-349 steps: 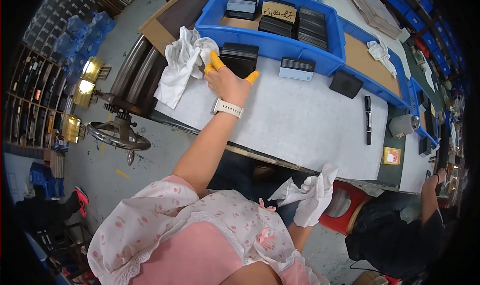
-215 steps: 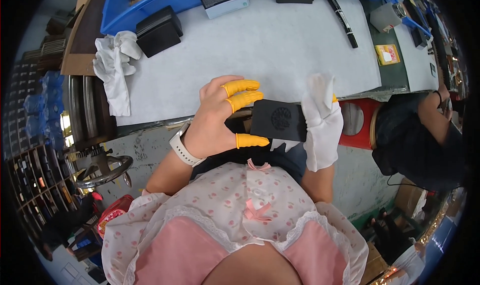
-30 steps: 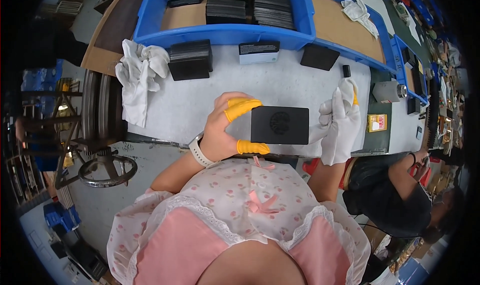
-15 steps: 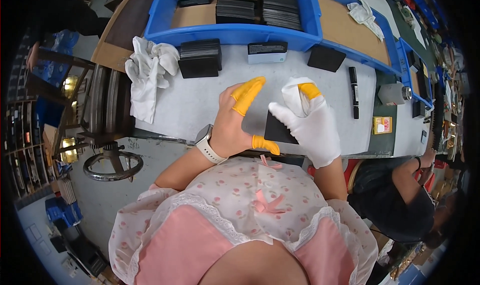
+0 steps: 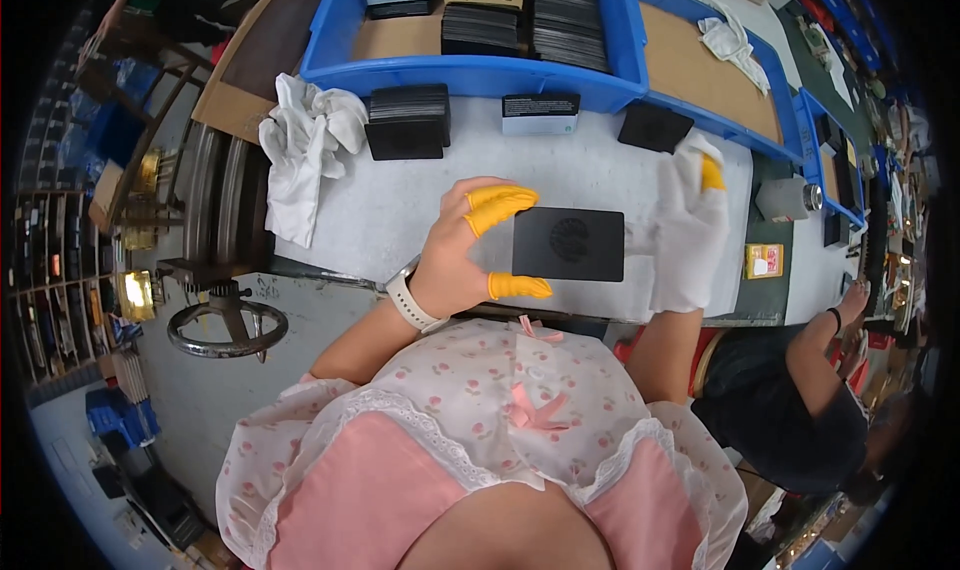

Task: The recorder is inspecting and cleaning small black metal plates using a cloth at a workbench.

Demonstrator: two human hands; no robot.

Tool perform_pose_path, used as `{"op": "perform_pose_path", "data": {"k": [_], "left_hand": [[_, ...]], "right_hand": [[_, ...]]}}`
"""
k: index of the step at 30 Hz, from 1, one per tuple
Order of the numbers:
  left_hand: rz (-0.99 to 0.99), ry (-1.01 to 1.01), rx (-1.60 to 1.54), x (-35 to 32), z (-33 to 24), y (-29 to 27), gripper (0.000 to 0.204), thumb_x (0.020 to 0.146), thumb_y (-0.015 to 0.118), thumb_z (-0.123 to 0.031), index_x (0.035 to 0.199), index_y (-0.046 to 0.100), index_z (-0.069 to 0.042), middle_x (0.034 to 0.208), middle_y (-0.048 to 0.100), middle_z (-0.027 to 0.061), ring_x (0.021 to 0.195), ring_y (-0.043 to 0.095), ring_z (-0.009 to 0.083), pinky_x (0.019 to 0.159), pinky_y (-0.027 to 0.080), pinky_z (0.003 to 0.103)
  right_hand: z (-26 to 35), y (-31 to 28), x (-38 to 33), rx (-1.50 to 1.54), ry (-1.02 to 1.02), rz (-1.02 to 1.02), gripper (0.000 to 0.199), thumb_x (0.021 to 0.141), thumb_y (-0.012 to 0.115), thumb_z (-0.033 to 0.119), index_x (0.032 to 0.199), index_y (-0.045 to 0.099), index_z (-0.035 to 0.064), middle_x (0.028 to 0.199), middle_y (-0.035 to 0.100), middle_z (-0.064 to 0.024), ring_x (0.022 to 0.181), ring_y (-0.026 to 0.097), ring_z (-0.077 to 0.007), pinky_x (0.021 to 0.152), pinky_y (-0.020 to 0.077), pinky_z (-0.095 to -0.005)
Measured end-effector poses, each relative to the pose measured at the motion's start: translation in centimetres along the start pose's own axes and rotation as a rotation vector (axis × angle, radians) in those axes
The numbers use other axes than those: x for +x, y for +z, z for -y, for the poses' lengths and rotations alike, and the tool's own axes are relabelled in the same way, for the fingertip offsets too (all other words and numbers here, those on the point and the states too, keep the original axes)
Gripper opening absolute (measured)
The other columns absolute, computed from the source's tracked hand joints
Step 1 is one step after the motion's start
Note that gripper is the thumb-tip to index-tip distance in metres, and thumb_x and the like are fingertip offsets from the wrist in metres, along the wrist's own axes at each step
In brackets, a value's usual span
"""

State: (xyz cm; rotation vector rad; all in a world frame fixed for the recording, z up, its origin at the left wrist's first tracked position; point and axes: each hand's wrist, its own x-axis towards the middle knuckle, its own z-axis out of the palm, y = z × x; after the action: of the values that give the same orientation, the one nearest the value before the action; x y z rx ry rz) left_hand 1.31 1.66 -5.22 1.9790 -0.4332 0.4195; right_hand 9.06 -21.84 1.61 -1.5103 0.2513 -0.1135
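Note:
My left hand [image 5: 470, 245], with yellow finger cots on its thumb and some fingers, grips a flat black card [image 5: 600, 240] by its top and bottom edges near the left end. A dark round emblem shows on the card's face. To the right of the card, my right hand [image 5: 690, 235] wears a white glove, with a yellow cot on one finger. It is somewhat blurred, its fingers apart and pointing away from me. Nothing shows in it. Its fingertips are close to a black card or thin stack [image 5: 655, 128] by the tray.
A stack of black cards [image 5: 408, 122] and a light-blue-and-black box [image 5: 540, 114] stand before a blue tray [image 5: 470, 78] holding card stacks. White gloves [image 5: 305, 160] lie at left. A grey bottle [image 5: 785, 199] and yellow box [image 5: 764, 261] sit at right. Someone in dark clothes [image 5: 790, 400] is nearby.
My left hand now grips the black card, which was lower and partly behind my right hand. My right hand has moved right, away from the card, and its curled fingers have straightened.

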Motion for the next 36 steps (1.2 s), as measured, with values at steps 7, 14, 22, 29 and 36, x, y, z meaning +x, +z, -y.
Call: {"op": "perform_pose_path", "data": {"k": [7,14,22,29,36], "left_hand": [[-0.096,-0.033,0.05,0.2,0.2,-0.5,0.086,0.06,0.099,-0.046,0.131,0.069,-0.007,0.129,0.069,0.0091,0.125,0.059,0.0342,0.109,0.044,0.044],[-0.122,-0.014,0.083,0.1,0.8,-0.6,0.097,0.053,0.095,-0.055,0.131,0.069,-0.004,0.13,0.07,0.0095,0.125,0.06,0.0328,0.106,0.049,0.043],[-0.176,-0.027,0.028,0.0,0.9,-0.5,0.089,0.054,0.099,-0.046,0.128,0.07,-0.006,0.128,0.07,0.0093,0.123,0.06,0.0334,0.107,0.046,0.044],[-0.176,-0.008,0.101,-0.4,0.9,0.1,0.084,0.058,0.098,-0.045,0.128,0.07,-0.007,0.127,0.07,0.0088,0.123,0.061,0.0325,0.108,0.043,0.044],[-0.166,0.017,0.156,-0.7,0.7,0.1,0.095,0.052,0.096,-0.054,0.129,0.07,-0.004,0.127,0.07,0.0114,0.122,0.062,0.0342,0.104,0.05,0.044]], "right_hand": [[-0.8,-3.4,0.4,-0.271,-0.076,-0.093,0.041,0.107,0.064,0.033,0.134,0.062,0.0023,0.075,0.065,-0.0018,0.061,0.049,-0.0029,0.057,0.0391,-0.0199],[-2.1,-2.5,-1.2,-0.048,-0.136,-0.008,0.039,0.109,0.059,0.033,0.132,0.057,0.0014,0.085,0.073,-0.0083,0.064,0.057,-0.0058,0.059,0.0452,-0.0218],[-2.4,-1.4,-3.1,0.054,0.009,0.179,0.045,0.109,0.06,0.03,0.144,0.048,0.0042,0.092,0.072,-0.0077,0.071,0.06,-0.0061,0.064,0.0486,-0.0217],[-1.8,2.8,-6.2,0.001,-0.092,0.297,0.062,0.097,0.072,0.002,0.151,0.04,0.0046,0.118,0.055,-0.0008,0.09,0.058,-0.0047,0.074,0.0552,-0.0225],[-2.0,1.1,-6.1,0.056,0.042,0.254,0.053,0.103,0.066,0.007,0.151,0.042,0.0026,0.115,0.058,-0.0015,0.085,0.059,-0.0031,0.064,0.057,-0.0211]]}}
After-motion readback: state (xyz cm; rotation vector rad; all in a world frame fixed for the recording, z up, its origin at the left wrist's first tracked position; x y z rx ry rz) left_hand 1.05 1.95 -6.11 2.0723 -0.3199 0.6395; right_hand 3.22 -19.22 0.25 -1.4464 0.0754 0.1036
